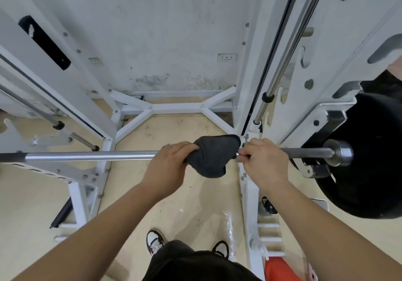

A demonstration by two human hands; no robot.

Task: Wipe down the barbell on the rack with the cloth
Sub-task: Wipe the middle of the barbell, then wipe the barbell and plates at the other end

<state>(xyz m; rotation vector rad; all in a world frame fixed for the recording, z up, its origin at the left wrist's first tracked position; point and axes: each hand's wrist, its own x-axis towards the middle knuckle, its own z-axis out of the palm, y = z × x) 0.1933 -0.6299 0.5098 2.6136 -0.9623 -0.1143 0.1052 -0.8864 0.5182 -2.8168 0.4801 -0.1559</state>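
cloth is clamped round the barbell by the left hand — bar runs left-right. bare bar is gripped by the right hand, nearer the plate.

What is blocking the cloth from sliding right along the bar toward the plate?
The right hand grips the barbell directly right of the dark cloth, which the left hand holds on the bar. Beyond it lie bare shaft, then the collar and black plate.
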